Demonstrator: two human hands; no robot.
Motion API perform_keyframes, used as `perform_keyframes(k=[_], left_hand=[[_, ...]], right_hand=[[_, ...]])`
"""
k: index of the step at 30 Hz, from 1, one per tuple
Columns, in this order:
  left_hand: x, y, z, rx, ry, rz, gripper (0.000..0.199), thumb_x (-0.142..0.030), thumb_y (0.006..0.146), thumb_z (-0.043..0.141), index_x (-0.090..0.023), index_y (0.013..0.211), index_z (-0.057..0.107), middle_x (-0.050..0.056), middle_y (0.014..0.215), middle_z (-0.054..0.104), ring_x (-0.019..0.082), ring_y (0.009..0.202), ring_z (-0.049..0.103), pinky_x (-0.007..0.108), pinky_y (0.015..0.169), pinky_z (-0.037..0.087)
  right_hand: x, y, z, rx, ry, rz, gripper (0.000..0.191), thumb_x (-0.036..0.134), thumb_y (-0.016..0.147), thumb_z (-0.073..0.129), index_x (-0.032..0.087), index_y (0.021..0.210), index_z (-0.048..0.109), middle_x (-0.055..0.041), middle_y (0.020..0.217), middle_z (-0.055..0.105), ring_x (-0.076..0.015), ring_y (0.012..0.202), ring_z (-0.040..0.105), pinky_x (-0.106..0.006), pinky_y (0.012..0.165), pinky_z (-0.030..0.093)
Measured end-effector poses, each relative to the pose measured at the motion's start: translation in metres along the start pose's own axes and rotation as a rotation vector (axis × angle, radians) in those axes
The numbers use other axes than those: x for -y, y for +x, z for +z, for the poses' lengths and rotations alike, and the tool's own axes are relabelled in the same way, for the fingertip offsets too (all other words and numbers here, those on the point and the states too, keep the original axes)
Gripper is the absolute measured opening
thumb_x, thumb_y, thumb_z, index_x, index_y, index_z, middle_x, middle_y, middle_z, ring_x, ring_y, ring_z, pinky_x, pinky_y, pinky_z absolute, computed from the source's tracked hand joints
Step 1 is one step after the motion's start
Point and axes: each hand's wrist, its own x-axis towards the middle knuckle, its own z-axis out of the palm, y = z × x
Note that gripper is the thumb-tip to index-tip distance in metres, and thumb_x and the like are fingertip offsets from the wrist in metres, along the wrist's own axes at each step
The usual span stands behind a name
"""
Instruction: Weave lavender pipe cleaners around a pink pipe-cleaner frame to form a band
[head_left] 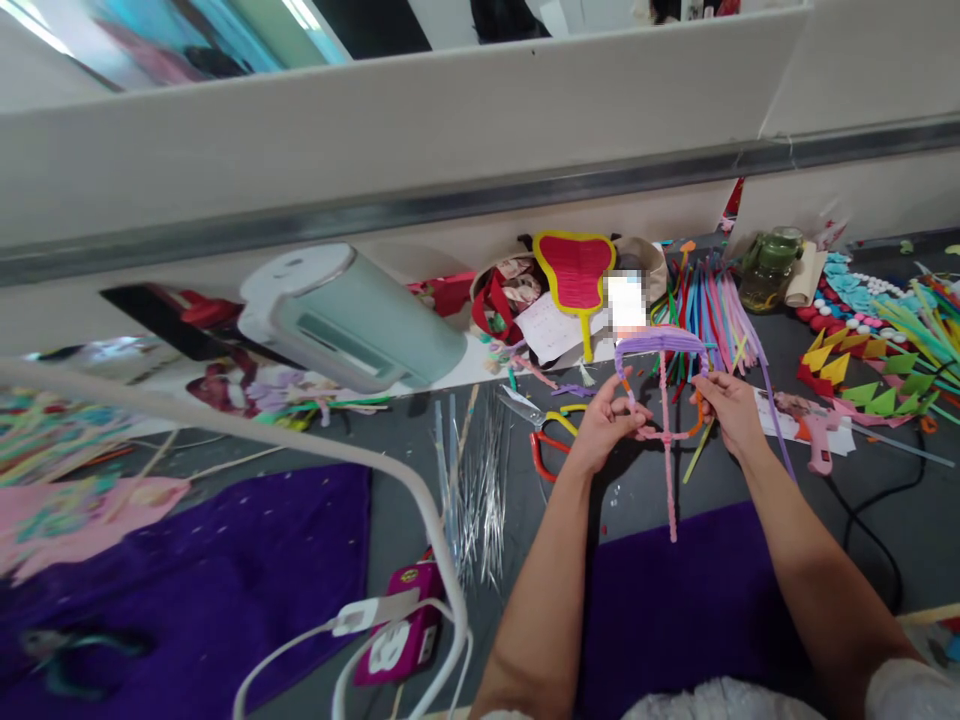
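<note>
A frame of fuzzy craft stems [668, 470] is held up above the grey table, with a pink upright, a pink crossbar, orange sides and a purple band [660, 342] across its top. My left hand [609, 425] pinches the left side of this frame, where the orange and pink stems meet. On the right side, my right hand [726, 408] has its fingers closed on the orange stem. A purple cloth [682, 600] lies below, between my forearms. Behind the frame is a bundle of colored stems [705, 300].
Scissors [546, 430] and silver stems [484, 500] lie left of my hands. A pink glue gun [821, 440] with a black cord is at the right. Further left are a lamp [375, 310], white cables and a magenta power bank [405, 620]. A red fan [576, 275] stands behind.
</note>
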Motion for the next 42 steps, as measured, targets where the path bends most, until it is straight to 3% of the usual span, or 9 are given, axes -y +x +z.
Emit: perform_keyframes(k=[6, 9, 13, 17, 23, 29, 42], left_hand=[[0.001, 0.001, 0.002, -0.046, 0.011, 0.044, 0.095, -0.032, 0.066, 0.079, -0.023, 0.144, 0.026, 0.005, 0.085, 0.071, 0.019, 0.066, 0.069, 0.027, 0.059, 0.054], [0.001, 0.002, 0.001, -0.081, 0.001, 0.075, 0.093, -0.032, 0.066, 0.079, -0.023, 0.143, 0.028, 0.004, 0.084, 0.071, 0.018, 0.065, 0.069, 0.028, 0.061, 0.054], [0.003, 0.005, 0.0, -0.148, -0.027, 0.136, 0.081, -0.033, 0.064, 0.08, -0.02, 0.133, 0.04, 0.005, 0.085, 0.071, 0.018, 0.068, 0.068, 0.032, 0.07, 0.055], [0.008, 0.008, 0.001, -0.207, -0.051, 0.16, 0.054, -0.038, 0.066, 0.078, -0.014, 0.111, 0.057, 0.007, 0.084, 0.071, 0.019, 0.07, 0.068, 0.035, 0.072, 0.054], [0.017, 0.014, 0.006, -0.306, 0.007, 0.18, 0.039, -0.04, 0.066, 0.076, -0.014, 0.09, 0.062, 0.004, 0.072, 0.069, 0.018, 0.065, 0.067, 0.032, 0.067, 0.054], [0.021, 0.018, 0.01, -0.362, 0.061, 0.251, 0.031, -0.038, 0.068, 0.074, -0.015, 0.085, 0.063, 0.001, 0.068, 0.067, 0.018, 0.064, 0.067, 0.032, 0.065, 0.054], [0.023, 0.018, 0.013, -0.4, 0.145, 0.342, 0.022, -0.035, 0.072, 0.07, -0.017, 0.083, 0.064, 0.0, 0.067, 0.064, 0.018, 0.063, 0.066, 0.029, 0.061, 0.052]], right_hand=[[-0.002, 0.002, -0.002, 0.007, 0.03, -0.003, 0.038, 0.053, 0.069, 0.069, 0.017, 0.081, 0.064, 0.0006, 0.061, 0.062, -0.0058, 0.044, 0.045, -0.018, 0.039, 0.038], [-0.004, 0.003, -0.005, 0.072, -0.015, 0.007, 0.038, 0.053, 0.069, 0.068, 0.017, 0.081, 0.065, -0.0008, 0.067, 0.064, -0.0059, 0.047, 0.045, -0.017, 0.038, 0.036], [-0.002, 0.0, -0.004, 0.139, -0.074, 0.026, 0.037, 0.048, 0.067, 0.071, 0.016, 0.085, 0.066, -0.0026, 0.072, 0.068, -0.0054, 0.047, 0.045, -0.016, 0.037, 0.033], [-0.001, -0.001, 0.0, 0.053, -0.045, -0.02, 0.037, 0.047, 0.067, 0.071, 0.016, 0.086, 0.066, -0.0011, 0.068, 0.066, -0.0053, 0.045, 0.044, -0.017, 0.037, 0.034], [-0.006, 0.002, 0.001, -0.049, -0.087, -0.118, 0.041, 0.046, 0.069, 0.07, 0.016, 0.096, 0.063, -0.0009, 0.067, 0.067, -0.0069, 0.044, 0.047, -0.019, 0.037, 0.039], [-0.009, 0.002, 0.001, -0.073, -0.239, -0.172, 0.041, 0.049, 0.071, 0.066, 0.016, 0.097, 0.063, -0.0026, 0.068, 0.068, -0.009, 0.043, 0.05, -0.02, 0.036, 0.041], [-0.011, 0.002, 0.0, -0.053, -0.35, -0.213, 0.038, 0.047, 0.076, 0.062, 0.017, 0.099, 0.065, -0.003, 0.069, 0.068, -0.0108, 0.046, 0.052, -0.022, 0.039, 0.043]])
